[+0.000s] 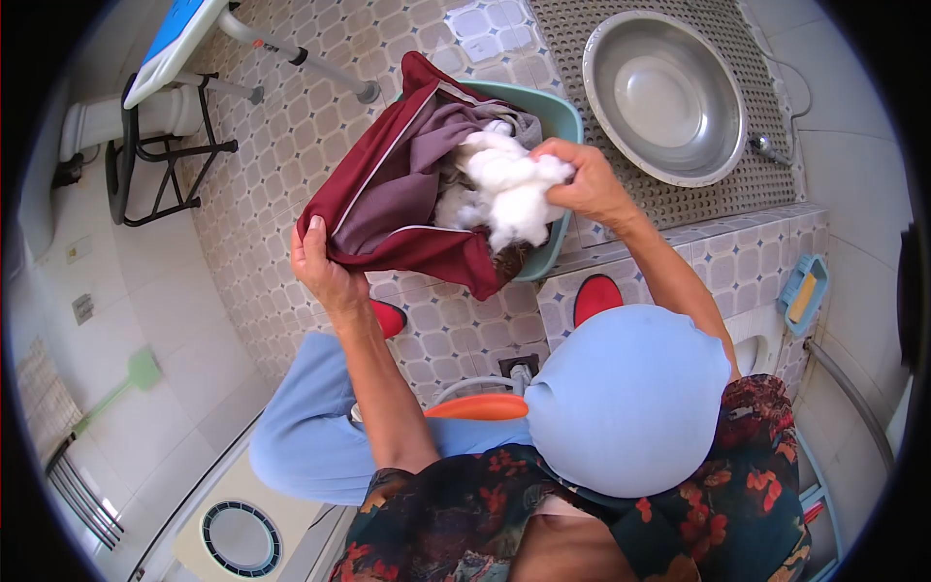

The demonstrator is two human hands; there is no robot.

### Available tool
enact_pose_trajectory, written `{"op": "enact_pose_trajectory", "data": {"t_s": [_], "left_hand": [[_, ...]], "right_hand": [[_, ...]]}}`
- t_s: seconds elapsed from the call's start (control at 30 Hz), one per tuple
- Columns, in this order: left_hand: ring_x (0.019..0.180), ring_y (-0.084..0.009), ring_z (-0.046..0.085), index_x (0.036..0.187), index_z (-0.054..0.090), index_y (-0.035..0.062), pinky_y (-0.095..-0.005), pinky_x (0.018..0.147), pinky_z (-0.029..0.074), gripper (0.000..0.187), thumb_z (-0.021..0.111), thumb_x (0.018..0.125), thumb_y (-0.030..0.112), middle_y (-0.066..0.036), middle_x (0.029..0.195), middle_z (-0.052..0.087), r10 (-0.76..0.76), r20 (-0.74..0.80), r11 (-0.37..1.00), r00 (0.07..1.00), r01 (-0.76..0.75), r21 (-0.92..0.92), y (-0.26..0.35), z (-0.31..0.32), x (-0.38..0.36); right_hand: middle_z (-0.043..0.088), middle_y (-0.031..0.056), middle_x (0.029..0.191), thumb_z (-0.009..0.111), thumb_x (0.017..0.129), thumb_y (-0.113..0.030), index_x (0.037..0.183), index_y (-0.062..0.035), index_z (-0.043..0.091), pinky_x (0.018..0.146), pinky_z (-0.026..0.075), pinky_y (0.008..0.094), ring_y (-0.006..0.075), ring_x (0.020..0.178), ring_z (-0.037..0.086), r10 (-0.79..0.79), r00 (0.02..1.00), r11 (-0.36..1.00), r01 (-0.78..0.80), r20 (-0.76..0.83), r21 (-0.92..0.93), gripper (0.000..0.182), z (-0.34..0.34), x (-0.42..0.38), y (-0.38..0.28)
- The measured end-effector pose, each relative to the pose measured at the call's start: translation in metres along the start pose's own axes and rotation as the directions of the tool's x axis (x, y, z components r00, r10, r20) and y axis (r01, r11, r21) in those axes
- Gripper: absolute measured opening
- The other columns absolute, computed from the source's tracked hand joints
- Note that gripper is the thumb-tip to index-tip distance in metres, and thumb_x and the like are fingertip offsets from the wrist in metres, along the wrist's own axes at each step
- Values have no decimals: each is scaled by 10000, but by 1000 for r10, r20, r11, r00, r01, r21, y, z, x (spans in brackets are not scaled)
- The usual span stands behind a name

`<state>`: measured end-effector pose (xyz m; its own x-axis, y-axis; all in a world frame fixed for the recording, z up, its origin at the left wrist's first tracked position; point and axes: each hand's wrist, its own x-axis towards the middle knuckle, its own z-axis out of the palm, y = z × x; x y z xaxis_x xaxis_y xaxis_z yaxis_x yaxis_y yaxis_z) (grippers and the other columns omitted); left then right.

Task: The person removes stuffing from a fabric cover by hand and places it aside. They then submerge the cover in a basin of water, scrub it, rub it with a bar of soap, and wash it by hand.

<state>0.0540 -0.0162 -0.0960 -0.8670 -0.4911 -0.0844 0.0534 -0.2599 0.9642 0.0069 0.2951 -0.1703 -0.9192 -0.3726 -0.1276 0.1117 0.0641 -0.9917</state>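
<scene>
My left hand [328, 274] pinches the near left edge of a dark red fabric cover [417, 250]. The cover has a white line along its opening and a purple-grey inside. It is spread open over a teal tub [556, 118], draping past the tub's left side. My right hand [588, 184] is closed on a clump of white fluffy stuffing [519, 186] at the tub's right side. Greyer stuffing [456, 207] lies just left of the clump, inside the opening. Most of the tub's inside is hidden under the cloth.
A steel basin [664, 97] rests on a perforated mat [572, 58] at upper right. A black-framed stool [170, 160] and a white-legged, blue-topped piece [175, 39] stand upper left. An orange basin [475, 406] is beneath me. A tiled step edge [669, 242] runs along the right.
</scene>
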Motion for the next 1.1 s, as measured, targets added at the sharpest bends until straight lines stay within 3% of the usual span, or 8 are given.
{"op": "enact_pose_trajectory", "data": {"t_s": [0.37,0.43,0.47,0.57,0.63,0.7,0.97,1.1], "left_hand": [[849,-177,627,1010,638,-32,-282,784,481,274,636,893,215,-109,954,669,-35,-166,941,985,88,326,-27,-22,9],[856,-246,633,1031,626,-47,-344,798,488,411,687,848,316,-136,968,665,171,-105,424,980,23,905,-20,-11,5],[848,-318,631,1046,614,-50,-395,801,488,501,722,794,369,-181,984,651,582,233,-50,779,-252,967,-41,-24,9],[855,-321,637,1074,619,-9,-403,782,497,457,719,785,331,-175,1021,647,580,460,-157,672,-462,873,-22,23,-11],[850,-294,646,1097,628,29,-394,759,503,440,719,771,309,-172,1021,654,48,367,348,929,-360,866,-31,50,-34],[866,-314,656,1097,626,24,-403,773,509,427,716,762,273,-183,998,662,-322,345,254,881,-271,929,-51,60,-46],[790,-327,653,1046,638,9,-393,732,514,389,705,738,237,-165,881,671,-216,370,255,903,-314,914,-124,31,-38],[634,-118,603,988,642,10,-273,589,476,248,676,769,121,-44,717,642,-324,312,621,893,-48,782,-120,20,-29]], "right_hand": [[625,18,967,479,645,-9,1047,-30,621,828,469,244,100,898,586,185,976,866,-110,-110,487,427,-62,-40,1],[626,22,976,478,652,-26,1071,-22,607,838,473,248,106,896,592,149,986,877,-94,-80,471,439,-66,-39,9],[627,26,979,478,656,-34,1073,-18,600,836,474,248,108,897,595,127,989,906,-82,-81,416,435,-65,-38,11],[628,31,979,478,661,-47,1072,-15,590,832,477,247,109,901,598,93,993,921,-58,-72,385,428,-56,-30,7],[628,32,977,479,661,-52,1070,-16,585,830,479,246,108,903,598,82,995,909,-52,-54,414,423,-47,-22,3],[624,34,980,485,654,-59,1065,-23,579,824,481,245,105,899,597,69,997,861,-36,-46,507,424,-42,-16,-1],[612,65,1087,544,717,-86,1159,-11,545,874,496,284,134,992,603,43,998,799,-62,46,599,448,-44,-17,1],[539,99,1298,772,743,-331,1341,-69,447,1000,463,370,232,1185,543,196,980,566,-134,26,813,729,-25,-20,16]]}}
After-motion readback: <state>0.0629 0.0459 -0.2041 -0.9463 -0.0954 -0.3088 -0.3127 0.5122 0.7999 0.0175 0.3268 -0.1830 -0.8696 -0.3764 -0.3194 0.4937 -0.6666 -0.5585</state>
